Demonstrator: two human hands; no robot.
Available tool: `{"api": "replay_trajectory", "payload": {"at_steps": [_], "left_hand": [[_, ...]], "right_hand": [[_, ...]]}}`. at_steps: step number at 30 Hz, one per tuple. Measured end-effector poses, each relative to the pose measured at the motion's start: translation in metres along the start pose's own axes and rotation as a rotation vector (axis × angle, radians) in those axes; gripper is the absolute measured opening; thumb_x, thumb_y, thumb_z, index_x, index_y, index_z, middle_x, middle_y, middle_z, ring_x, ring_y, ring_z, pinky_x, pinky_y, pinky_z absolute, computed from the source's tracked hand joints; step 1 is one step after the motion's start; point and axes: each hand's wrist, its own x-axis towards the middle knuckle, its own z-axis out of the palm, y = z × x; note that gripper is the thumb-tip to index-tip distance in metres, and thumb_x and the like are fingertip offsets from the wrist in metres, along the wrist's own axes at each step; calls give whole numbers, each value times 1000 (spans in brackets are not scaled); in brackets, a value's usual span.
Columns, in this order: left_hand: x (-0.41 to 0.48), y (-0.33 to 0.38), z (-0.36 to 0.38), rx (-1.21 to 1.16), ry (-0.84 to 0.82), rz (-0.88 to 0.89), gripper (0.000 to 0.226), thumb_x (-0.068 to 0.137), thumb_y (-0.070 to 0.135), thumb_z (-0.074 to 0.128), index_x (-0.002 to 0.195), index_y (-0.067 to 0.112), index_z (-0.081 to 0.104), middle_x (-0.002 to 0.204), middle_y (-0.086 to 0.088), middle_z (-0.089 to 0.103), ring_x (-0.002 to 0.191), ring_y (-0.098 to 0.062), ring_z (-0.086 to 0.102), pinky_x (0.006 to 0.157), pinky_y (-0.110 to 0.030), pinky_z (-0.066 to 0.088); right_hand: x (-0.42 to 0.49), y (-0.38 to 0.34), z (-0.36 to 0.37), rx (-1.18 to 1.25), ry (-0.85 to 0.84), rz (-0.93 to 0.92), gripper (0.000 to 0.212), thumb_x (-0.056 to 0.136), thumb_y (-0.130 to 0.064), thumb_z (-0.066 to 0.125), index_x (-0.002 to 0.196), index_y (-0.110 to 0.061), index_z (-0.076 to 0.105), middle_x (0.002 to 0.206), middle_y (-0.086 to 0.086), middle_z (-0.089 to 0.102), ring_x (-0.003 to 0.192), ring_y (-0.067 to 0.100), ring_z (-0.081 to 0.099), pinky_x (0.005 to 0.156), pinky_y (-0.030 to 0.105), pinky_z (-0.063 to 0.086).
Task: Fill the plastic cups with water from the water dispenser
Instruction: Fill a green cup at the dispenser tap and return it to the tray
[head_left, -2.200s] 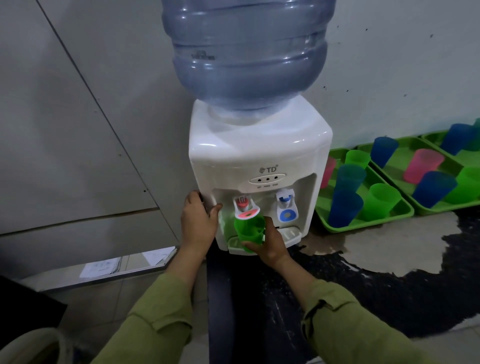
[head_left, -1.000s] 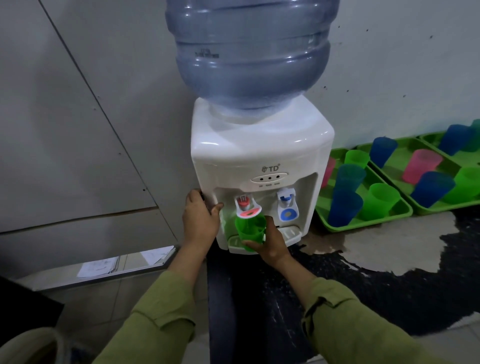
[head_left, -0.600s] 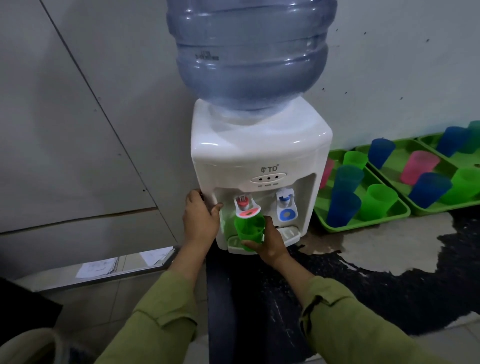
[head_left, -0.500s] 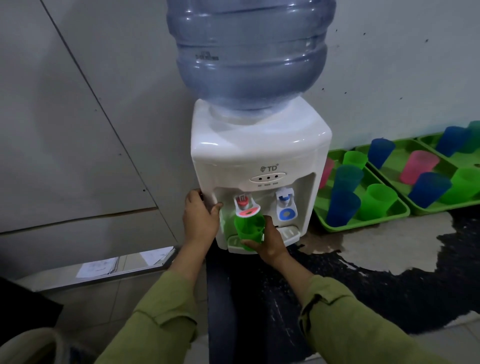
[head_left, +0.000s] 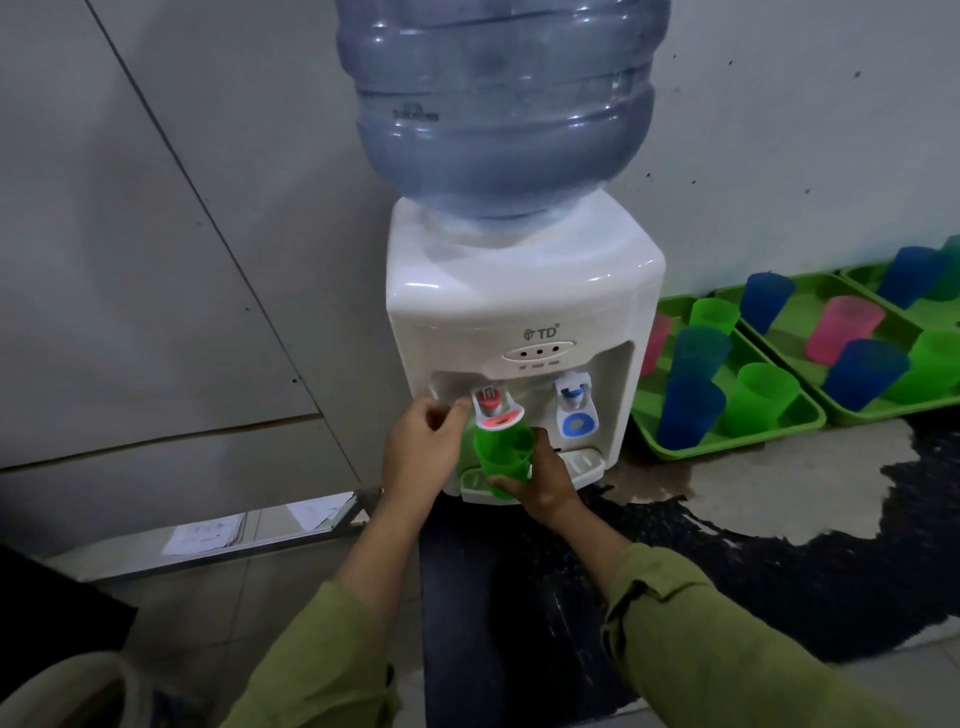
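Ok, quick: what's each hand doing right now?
Left hand: fingers curled, holding nothing visible, beside the red tap.
Right hand: fingers wrapped round the green cup under that tap.

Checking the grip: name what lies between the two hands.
Head view: the green cup, gripped by the right hand under the red tap, sits between it and the left hand.

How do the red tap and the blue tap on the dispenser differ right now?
The red tap sits left of the blue tap. The right hand holds a green cup up under the red tap; no cup is under the blue tap. The left hand is close beside the red tap, clear of the blue tap. Both have white bodies and a coloured paddle.
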Motion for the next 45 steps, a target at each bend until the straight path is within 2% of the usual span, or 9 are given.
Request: {"api": "replay_trajectory", "payload": {"at_steps": [3, 8, 12, 15, 18, 27, 33, 39, 45], "left_hand": [[2, 9, 5, -59, -215, -88, 38, 83, 48, 61, 62, 16, 62, 63, -1, 65, 63, -19, 60, 65, -29, 46], [2, 15, 7, -209, -338, -249, 28, 86, 22, 65, 63, 10, 53, 59, -4, 54, 48, -9, 49, 36, -11, 33], [0, 8, 4, -155, -373, -225, 29, 88, 10, 62, 62, 7, 49, 57, -7, 48, 28, 3, 42, 32, -7, 28], [0, -2, 7, -75, -351, -172, 34, 88, 14, 62, 57, 9, 48, 60, -11, 52, 42, -4, 50, 45, -13, 36], [5, -13, 14, 20, -318, -135, 34, 87, 21, 63, 56, 13, 52, 68, -14, 58, 66, -21, 53, 65, -28, 39], [11, -20, 35, 310, -187, -49, 19, 89, 32, 59, 84, 16, 68, 88, -8, 68, 84, -28, 61, 63, -26, 37], [3, -24, 40, 222, -96, -24, 12, 87, 30, 61, 81, 20, 65, 85, -2, 67, 82, -23, 61, 66, -25, 39], [-17, -29, 43, -17, 16, -47, 10, 88, 30, 59, 84, 21, 57, 77, 6, 62, 75, -16, 59, 62, -24, 39], [-44, -29, 58, -103, 67, -40, 10, 91, 27, 58, 88, 17, 57, 85, -5, 65, 80, -21, 61, 71, -28, 42]], "right_hand": [[-1, -2, 2, 7, 7, 23, 74, 65, -16, 84, 123, -6, 39, 119, 12, 57, 111, 26, 55, 94, 36, 45], [-1, -4, 1, 16, 3, 60, 71, 66, -11, 83, 122, -5, 40, 119, 13, 57, 110, 26, 55, 94, 38, 47], [-1, -9, -2, 102, -29, 113, 53, 78, 4, 69, 122, -6, 42, 123, 18, 51, 106, 21, 54, 75, 25, 55], [-2, -10, 0, 150, -25, 137, 71, 67, 4, 78, 125, -4, 37, 123, 13, 54, 112, 22, 53, 86, 23, 48], [-4, -9, -1, 76, -10, 99, 75, 66, -10, 83, 126, -7, 39, 123, 11, 58, 113, 24, 54, 98, 37, 45], [-5, -11, 0, 100, 24, 98, 71, 65, -5, 82, 124, -9, 42, 119, 9, 60, 110, 23, 57, 94, 36, 48], [-8, -12, -5, 41, 15, 104, 69, 64, -17, 83, 120, -14, 44, 116, 5, 62, 107, 22, 58, 92, 35, 49], [-25, -3, -14, 110, 31, 96, 59, 60, -23, 82, 107, -22, 45, 104, -5, 61, 99, 15, 60, 74, 14, 49], [-42, 18, -32, 79, -9, 22, 60, 61, -23, 81, 111, -14, 49, 107, 4, 63, 99, 18, 62, 87, 37, 52]]}}
